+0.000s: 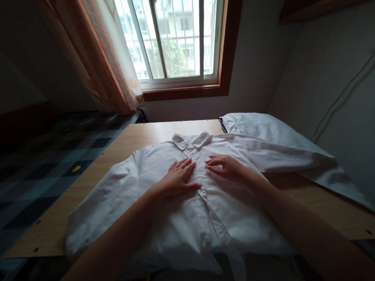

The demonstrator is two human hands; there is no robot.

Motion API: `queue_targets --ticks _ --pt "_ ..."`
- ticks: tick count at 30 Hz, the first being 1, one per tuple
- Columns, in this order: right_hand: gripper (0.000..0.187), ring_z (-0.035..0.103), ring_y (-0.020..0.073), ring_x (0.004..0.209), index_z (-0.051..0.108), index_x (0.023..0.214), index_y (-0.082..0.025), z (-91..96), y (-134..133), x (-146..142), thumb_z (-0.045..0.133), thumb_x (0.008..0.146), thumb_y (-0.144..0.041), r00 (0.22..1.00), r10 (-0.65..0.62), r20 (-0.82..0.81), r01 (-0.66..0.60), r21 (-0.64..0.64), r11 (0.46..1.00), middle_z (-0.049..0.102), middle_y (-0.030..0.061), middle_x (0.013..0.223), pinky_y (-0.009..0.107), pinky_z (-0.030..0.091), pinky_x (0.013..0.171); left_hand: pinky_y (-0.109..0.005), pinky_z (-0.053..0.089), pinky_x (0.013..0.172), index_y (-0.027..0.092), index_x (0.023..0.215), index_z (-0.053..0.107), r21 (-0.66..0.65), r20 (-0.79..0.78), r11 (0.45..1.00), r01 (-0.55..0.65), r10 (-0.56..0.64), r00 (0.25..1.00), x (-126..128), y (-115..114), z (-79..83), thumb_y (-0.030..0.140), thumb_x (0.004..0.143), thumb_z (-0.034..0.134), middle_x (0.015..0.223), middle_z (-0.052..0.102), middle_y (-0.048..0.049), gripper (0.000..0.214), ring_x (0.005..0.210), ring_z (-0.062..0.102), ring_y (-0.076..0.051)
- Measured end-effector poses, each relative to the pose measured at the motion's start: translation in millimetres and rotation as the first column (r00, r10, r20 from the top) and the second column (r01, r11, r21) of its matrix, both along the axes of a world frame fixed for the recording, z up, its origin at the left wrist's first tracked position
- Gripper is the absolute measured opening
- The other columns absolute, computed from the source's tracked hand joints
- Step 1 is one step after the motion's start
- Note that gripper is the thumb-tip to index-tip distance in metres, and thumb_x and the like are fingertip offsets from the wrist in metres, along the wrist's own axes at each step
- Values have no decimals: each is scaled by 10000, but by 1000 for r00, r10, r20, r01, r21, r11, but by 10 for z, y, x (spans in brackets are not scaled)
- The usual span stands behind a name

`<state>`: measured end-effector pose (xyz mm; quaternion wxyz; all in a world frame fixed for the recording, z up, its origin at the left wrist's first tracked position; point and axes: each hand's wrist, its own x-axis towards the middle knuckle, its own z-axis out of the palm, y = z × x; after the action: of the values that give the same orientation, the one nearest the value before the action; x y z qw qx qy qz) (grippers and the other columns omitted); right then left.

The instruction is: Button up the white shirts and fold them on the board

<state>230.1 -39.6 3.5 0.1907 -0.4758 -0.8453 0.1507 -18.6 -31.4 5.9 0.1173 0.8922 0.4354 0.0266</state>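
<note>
The white shirt [177,224] lies front-up on the wooden board [127,141], its long axis running straight away from the person (collar [191,140] far, hem near). The left hand [179,178] and right hand [225,167] rest open, palms flat on its chest, either side of the button placket [207,217].

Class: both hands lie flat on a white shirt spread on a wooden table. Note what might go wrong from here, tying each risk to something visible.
1. The shirt hangs over the near edge of the table; it may slide off toward the person.
2. The left hand and right hand press only the chest; creases elsewhere may stay.
3. The sleeve beyond the right hand seems to touch a second white garment, which might get dragged along.
</note>
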Motion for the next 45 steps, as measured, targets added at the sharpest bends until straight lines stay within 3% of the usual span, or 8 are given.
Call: queue_targets --ticks 4,8,14,26,34,40,45 --pt "553 237 351 1469 489 1442 -261 -130 -16 -166 433 958 -524 949 -252 188 253 18 967 344 88 1571 653 142 1150 -527 39 1212 248 1528 298 6 -26 1000 -13 14 1000 2 6 -26 762 806 487 1615 226 -104 906 1497 179 -281" --pt "605 151 313 1498 339 1521 -298 -227 52 -207 280 986 -573 919 -285 273 300 -16 954 224 54 1621 657 90 1154 -541 16 1206 270 1531 294 36 -57 999 -9 11 998 14 78 -19 763 834 443 1621 207 -82 867 1500 167 -282" --pt "621 153 310 1498 331 1525 -305 -230 299 -142 257 981 -595 910 -285 302 299 -2 954 217 59 1624 651 87 1155 -555 53 1202 267 1535 289 78 -83 997 27 -21 996 52 330 -21 753 869 378 1622 206 -75 829 1500 167 -277" --pt "645 179 307 1493 344 1518 -330 -237 772 -147 271 957 -640 920 -239 312 252 -2 968 217 30 1624 594 129 1174 -563 75 1199 250 1529 304 112 -82 992 -63 73 994 72 584 -67 773 863 336 1619 217 -86 847 1499 173 -268" --pt "650 184 291 1492 349 1517 -321 -239 870 -153 250 958 -638 907 -264 329 275 14 961 224 32 1623 561 139 1183 -554 60 1200 267 1536 286 82 -115 996 -27 37 993 70 738 0 780 853 335 1631 184 -65 856 1504 148 -273" --pt "650 161 272 1499 322 1524 -332 -243 829 -187 234 956 -636 889 -333 316 354 -10 935 208 9 1628 591 109 1178 -542 133 1187 218 1550 247 92 -212 985 -145 162 964 180 698 119 801 818 389 1622 197 -116 946 1489 176 -345" --pt "658 145 265 1501 313 1527 -324 -244 807 -192 231 953 -635 886 -351 302 372 -13 928 203 1 1629 600 85 1176 -415 177 1201 158 1532 289 107 -152 983 -150 166 974 176 546 -25 666 932 295 1610 240 -116 786 1491 201 -273"
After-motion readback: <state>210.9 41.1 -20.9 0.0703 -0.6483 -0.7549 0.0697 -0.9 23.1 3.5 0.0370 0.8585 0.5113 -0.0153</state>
